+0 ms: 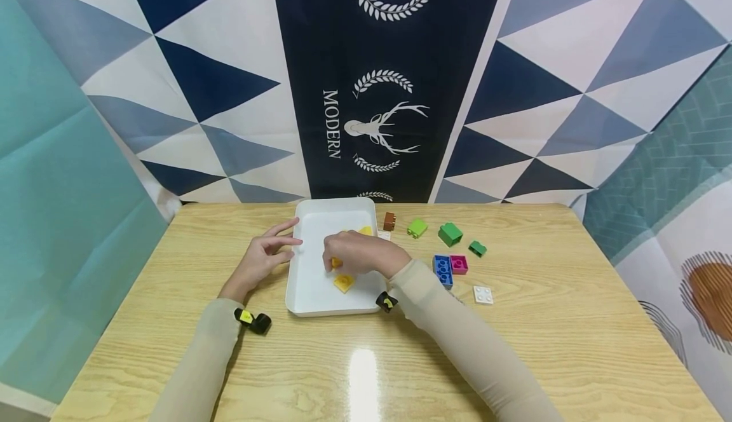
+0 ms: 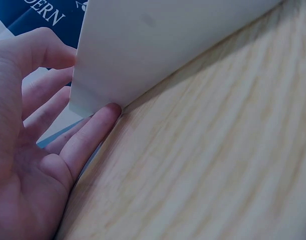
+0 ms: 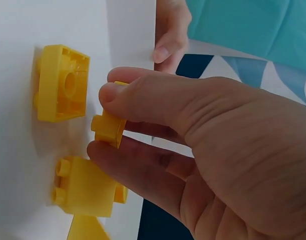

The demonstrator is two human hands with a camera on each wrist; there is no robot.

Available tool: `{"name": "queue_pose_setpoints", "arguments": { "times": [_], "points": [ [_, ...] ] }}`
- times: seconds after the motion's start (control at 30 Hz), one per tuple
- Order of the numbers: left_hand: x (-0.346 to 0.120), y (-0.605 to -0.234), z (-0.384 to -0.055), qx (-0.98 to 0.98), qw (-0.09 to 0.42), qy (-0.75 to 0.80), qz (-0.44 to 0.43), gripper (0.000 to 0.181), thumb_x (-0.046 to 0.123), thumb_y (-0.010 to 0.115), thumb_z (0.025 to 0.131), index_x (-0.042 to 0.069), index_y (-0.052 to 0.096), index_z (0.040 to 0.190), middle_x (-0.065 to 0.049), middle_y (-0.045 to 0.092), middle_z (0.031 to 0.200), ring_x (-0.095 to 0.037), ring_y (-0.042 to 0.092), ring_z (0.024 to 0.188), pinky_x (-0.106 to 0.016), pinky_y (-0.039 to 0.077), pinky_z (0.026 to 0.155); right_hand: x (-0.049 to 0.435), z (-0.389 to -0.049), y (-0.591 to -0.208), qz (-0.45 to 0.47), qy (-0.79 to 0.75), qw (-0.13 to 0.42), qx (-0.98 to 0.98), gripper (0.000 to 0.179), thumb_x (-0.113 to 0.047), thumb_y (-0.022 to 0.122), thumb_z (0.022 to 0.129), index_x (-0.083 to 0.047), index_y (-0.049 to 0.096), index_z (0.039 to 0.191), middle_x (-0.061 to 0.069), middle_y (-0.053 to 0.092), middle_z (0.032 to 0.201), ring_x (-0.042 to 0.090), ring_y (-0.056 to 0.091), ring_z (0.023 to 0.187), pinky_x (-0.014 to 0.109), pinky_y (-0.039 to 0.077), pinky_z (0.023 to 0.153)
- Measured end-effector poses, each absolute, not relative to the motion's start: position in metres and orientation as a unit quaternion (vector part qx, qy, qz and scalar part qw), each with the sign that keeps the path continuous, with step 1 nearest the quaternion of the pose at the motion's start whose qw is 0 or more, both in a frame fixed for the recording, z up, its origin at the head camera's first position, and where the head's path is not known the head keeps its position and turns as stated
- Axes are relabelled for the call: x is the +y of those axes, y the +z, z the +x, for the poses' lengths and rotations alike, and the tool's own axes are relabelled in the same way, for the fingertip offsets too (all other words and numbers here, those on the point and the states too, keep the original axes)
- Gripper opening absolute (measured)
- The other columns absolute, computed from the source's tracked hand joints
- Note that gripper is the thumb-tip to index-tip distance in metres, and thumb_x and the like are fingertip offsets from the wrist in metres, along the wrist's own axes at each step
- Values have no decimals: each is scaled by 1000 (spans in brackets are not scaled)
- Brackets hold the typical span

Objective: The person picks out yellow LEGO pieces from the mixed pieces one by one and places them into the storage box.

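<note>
Over the white tray (image 1: pixel 309 285), my right hand (image 1: pixel 366 253) pinches a small yellow toy brick (image 3: pixel 110 129) between thumb and fingers. A flat yellow brick (image 3: pixel 62 84), its hollow underside showing, lies in the tray next to it. Close below the fingers in the right wrist view is a taller yellow brick (image 3: pixel 90 187), with another yellow piece (image 3: pixel 86 229) partly cut off at the frame's edge. My left hand (image 1: pixel 258 264) is at the tray's left side, its fingers extended and touching the outer wall (image 2: pixel 142 50).
Right of the tray lie loose bricks: brown (image 1: pixel 389 221), light green (image 1: pixel 417 227), green (image 1: pixel 450 234), small green (image 1: pixel 477 248), blue (image 1: pixel 442 271), magenta (image 1: pixel 459 264) and white (image 1: pixel 483 295). A white piece (image 1: pixel 384 235) sits by the tray's right rim. Patterned cloth (image 1: pixel 366 155) hangs behind the table.
</note>
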State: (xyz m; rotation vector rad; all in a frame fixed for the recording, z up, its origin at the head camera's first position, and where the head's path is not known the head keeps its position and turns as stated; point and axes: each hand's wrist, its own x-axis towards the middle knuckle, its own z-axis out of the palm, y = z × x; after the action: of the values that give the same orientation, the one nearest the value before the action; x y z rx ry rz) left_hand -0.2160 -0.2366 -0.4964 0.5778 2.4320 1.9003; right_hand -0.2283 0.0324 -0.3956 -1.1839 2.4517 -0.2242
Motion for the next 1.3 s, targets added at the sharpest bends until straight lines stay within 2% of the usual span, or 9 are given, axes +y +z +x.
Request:
{"name": "queue_pose_setpoints", "arguments": {
  "times": [0.3,0.57,0.9,1.3],
  "points": [
    [-236,-497,-216,769,2,611,187,26,-10,69,102,-18,75,126,-31,42,178,-62,46,159,-3,46,114,31,-229,-401,-386,-69,227,891,18,-4,76,106,-14,88,115,2,78,126,17,62,106,30,57,98],
    [-236,-497,-216,768,2,612,188,26,-10,68,103,-19,74,127,-31,42,178,-63,46,158,-3,47,113,31,-230,-403,-372,-73,237,894,21,-6,75,107,-13,88,122,3,80,130,17,62,106,29,58,99],
    [-237,-498,-216,769,3,612,185,26,-10,69,103,-19,74,127,-31,42,178,-62,45,159,-3,46,114,31,-229,-405,-373,-72,235,895,20,-6,75,107,-13,88,121,3,78,129,17,62,104,26,57,92],
    [-237,-497,-216,772,3,610,181,26,-10,68,102,-18,75,127,-30,42,178,-62,46,160,-2,45,114,31,-230,-406,-383,-63,234,891,21,-9,75,108,-13,88,123,4,75,131,16,62,105,26,57,94]
  ]
}}
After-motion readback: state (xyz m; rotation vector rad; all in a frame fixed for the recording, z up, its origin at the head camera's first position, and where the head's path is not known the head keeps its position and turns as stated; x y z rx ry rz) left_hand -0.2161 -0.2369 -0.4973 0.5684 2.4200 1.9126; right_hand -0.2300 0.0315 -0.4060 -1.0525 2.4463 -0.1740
